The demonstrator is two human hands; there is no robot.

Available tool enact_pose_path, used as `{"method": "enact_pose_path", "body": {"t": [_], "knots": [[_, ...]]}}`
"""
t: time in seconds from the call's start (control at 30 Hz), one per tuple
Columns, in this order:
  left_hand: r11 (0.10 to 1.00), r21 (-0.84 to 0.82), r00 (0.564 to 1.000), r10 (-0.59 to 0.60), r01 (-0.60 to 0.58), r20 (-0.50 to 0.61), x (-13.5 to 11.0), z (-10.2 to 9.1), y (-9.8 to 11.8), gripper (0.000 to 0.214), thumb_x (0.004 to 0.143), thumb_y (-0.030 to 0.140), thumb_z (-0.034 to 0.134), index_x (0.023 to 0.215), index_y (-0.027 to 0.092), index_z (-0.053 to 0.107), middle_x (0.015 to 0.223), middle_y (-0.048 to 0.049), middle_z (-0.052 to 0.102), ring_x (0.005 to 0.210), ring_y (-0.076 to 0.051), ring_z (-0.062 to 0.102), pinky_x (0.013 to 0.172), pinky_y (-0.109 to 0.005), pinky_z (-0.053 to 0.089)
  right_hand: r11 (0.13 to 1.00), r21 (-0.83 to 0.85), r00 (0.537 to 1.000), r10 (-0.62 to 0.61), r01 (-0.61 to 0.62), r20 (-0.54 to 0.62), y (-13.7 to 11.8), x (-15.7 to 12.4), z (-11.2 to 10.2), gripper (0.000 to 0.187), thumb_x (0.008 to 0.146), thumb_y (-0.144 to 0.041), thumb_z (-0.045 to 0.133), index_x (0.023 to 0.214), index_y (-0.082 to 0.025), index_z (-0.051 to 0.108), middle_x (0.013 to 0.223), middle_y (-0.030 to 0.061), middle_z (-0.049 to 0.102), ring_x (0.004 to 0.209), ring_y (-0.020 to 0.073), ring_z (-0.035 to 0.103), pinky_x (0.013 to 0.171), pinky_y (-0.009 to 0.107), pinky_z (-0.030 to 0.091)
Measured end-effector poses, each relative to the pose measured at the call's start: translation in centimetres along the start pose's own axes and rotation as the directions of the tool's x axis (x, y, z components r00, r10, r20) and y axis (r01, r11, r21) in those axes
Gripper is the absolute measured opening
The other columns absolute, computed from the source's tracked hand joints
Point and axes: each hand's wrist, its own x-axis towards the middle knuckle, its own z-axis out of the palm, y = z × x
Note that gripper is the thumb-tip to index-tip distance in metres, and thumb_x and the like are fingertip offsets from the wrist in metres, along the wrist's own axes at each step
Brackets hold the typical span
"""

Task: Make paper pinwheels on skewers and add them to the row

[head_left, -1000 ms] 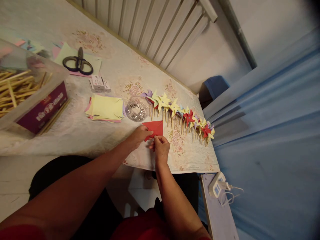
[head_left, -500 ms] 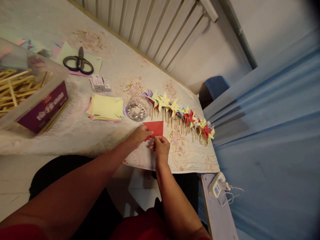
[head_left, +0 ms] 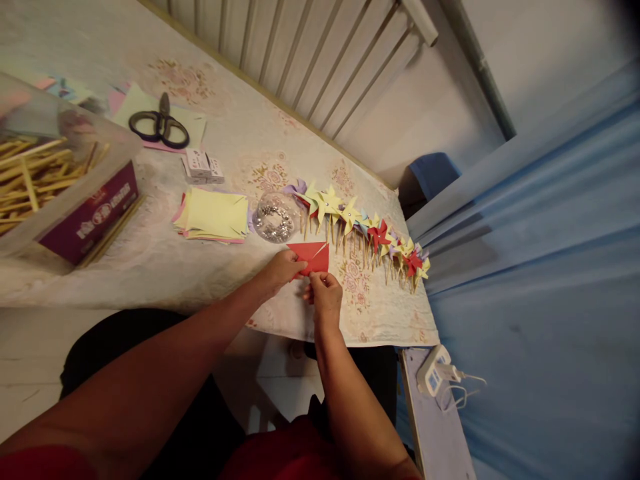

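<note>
A red paper square with a slit running in from its upper right corner is held over the table's near side. My left hand pinches its left part, thumb on top. At its lower edge my right hand has thumb and finger closed on the paper. Just beyond the paper is a clear round dish of small shiny metal pieces. A stack of yellow and other coloured paper squares lies to the left. Finished paper pinwheels on sticks lie in a row to the right.
Black-handled scissors rest on coloured sheets, near small white boxes. A plastic bin of wooden sticks stands at the left. A power strip with a cable sits beyond the table's right corner.
The slit near the paper's upper right corner now shows wider. My right hand has shifted slightly right at the lower edge; my left hand keeps its grip.
</note>
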Motion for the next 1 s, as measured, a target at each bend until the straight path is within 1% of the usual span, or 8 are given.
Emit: {"method": "enact_pose_path", "body": {"t": [0.2, 0.27, 0.33, 0.43, 0.57, 0.73, 0.9, 1.0], "knots": [[0.993, 0.102, 0.999, -0.051, 0.052, -0.006, 0.0, -0.1, 0.9, 0.006, 0.064, 0.01, 0.065, 0.067, 0.015, 0.063, 0.06, 0.001, 0.063, 0.053, -0.01, 0.052, 0.051, -0.021, 0.036, 0.973, -0.134, 0.956, -0.213, 0.189, -0.204, -1.1, 2.0, -3.3, 0.035, 0.072, -0.045, 0.071, 0.093, -0.018, 0.066, 0.06, -0.0068, 0.057, 0.052, 0.0124, 0.052, 0.053, 0.025, 0.043], [0.987, 0.158, 0.998, -0.043, 0.035, 0.045, 0.2, -0.3, 0.8, 0.007, 0.063, 0.009, 0.065, 0.063, 0.015, 0.061, 0.058, 0.0018, 0.06, 0.051, -0.01, 0.049, 0.05, -0.021, 0.034, 0.953, -0.154, 0.943, -0.286, 0.261, -0.169, -2.3, 2.9, -4.4, 0.042, 0.07, -0.043, 0.073, 0.102, -0.017, 0.067, 0.072, -0.0027, 0.064, 0.063, 0.014, 0.058, 0.062, 0.027, 0.047], [0.977, 0.214, 0.994, -0.025, 0.002, 0.105, 0.4, -0.6, 0.3, 0.009, 0.062, 0.01, 0.066, 0.059, 0.016, 0.059, 0.056, 0.0019, 0.058, 0.05, -0.01, 0.047, 0.049, -0.023, 0.032, 0.937, -0.156, 0.945, -0.323, 0.311, -0.055, -3.7, 3.6, -5.3, 0.047, 0.066, -0.041, 0.078, 0.105, -0.017, 0.069, 0.089, 0.0031, 0.071, 0.078, 0.0166, 0.064, 0.072, 0.029, 0.05], [0.963, 0.268, 0.983, -0.009, -0.042, 0.186, 0.6, -1.0, -0.4, 0.011, 0.059, 0.01, 0.067, 0.056, 0.017, 0.059, 0.054, 0.0014, 0.055, 0.05, -0.012, 0.047, 0.048, -0.025, 0.031, 0.925, -0.205, 0.935, -0.275, 0.321, 0.225, -5.6, 4.2, -6.0, 0.04, 0.061, -0.036, 0.083, 0.095, -0.018, 0.073, 0.09, 0.005, 0.074, 0.083, 0.0192, 0.066, 0.076, 0.03, 0.05], [0.943, 0.324, 0.962, -0.017, -0.076, 0.274, 0.4, -1.2, -0.4, 0.011, 0.058, 0.009, 0.065, 0.053, 0.018, 0.06, 0.051, 0.0019, 0.053, 0.047, -0.011, 0.041, 0.047, -0.026, 0.025, 0.896, -0.3, 0.854, -0.145, 0.328, 0.5, -6.6, 4.6, -5.8, 0.02, 0.063, -0.032, 0.08, 0.073, -0.017, 0.073, 0.069, -0.0004, 0.07, 0.064, 0.0139, 0.059, 0.06, 0.024, 0.044], [0.92, 0.375, 0.959, 0.0, -0.111, 0.285, 0.0, -1.2, 0.3, 0.015, 0.054, 0.008, 0.063, 0.046, 0.02, 0.057, 0.047, 0.0045, 0.051, 0.046, -0.011, 0.036, 0.045, -0.026, 0.019, 0.867, -0.4, 0.813, -0.008, 0.296, 0.583, -6.2, 4.7, -4.8, 0.015, 0.063, -0.027, 0.077, 0.058, -0.016, 0.068, 0.048, -0.0075, 0.055, 0.047, 0.0072, 0.041, 0.046, 0.019, 0.028], [0.895, 0.423, 0.946, -0.005, -0.141, 0.325, 0.2, -1.3, -0.2, 0.009, 0.056, 0.011, 0.062, 0.055, 0.019, 0.066, 0.054, 0.0037, 0.059, 0.051, -0.012, 0.045, 0.048, -0.025, 0.025, 0.877, -0.419, 0.784, 0.083, 0.236, 0.615, -5.4, 4.7, -4.3, 0.011, 0.064, -0.024, 0.073, 0.059, -0.014, 0.07, 0.048, -0.0078, 0.055, 0.045, 0.0063, 0.04, 0.046, 0.019, 0.028], [0.91, 0.391, 0.947, 0.009, -0.141, 0.321, 0.2, -1.2, -0.4, 0.01, 0.056, 0.012, 0.064, 0.06, 0.019, 0.069, 0.058, 0.0032, 0.063, 0.054, -0.014, 0.051, 0.05, -0.024, 0.029, 0.883, -0.428, 0.793, 0.118, 0.192, 0.598, -5.2, 4.6, -4.2, 0.007, 0.063, -0.021, 0.07, 0.06, -0.014, 0.071, 0.047, -0.0082, 0.055, 0.045, 0.006, 0.04, 0.047, 0.018, 0.028]]}}
